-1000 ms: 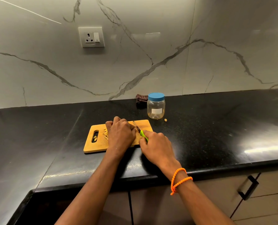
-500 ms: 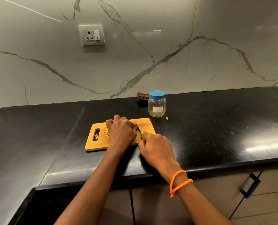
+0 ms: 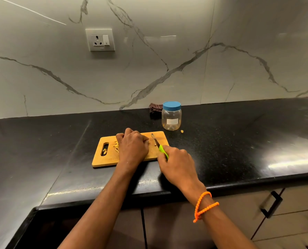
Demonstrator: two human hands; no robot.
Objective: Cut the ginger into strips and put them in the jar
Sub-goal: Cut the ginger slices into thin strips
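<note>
On black countertop point(image 3: 239, 141) below marble wall point(image 3: 221, 69), cutting board point(image 3: 102, 160), jar point(image 3: 171, 116)

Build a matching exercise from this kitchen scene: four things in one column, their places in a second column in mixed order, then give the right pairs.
Things
1. jar
2. knife
3. folded cloth
4. ginger strips

Places
A. on the cutting board, left of the left hand
B. gripped in the right hand, blade over the board
C. against the wall, behind and left of the jar
D. upright on the counter behind the board, blue lid on

Pairs: 1-D, 2-B, 3-C, 4-A
</note>
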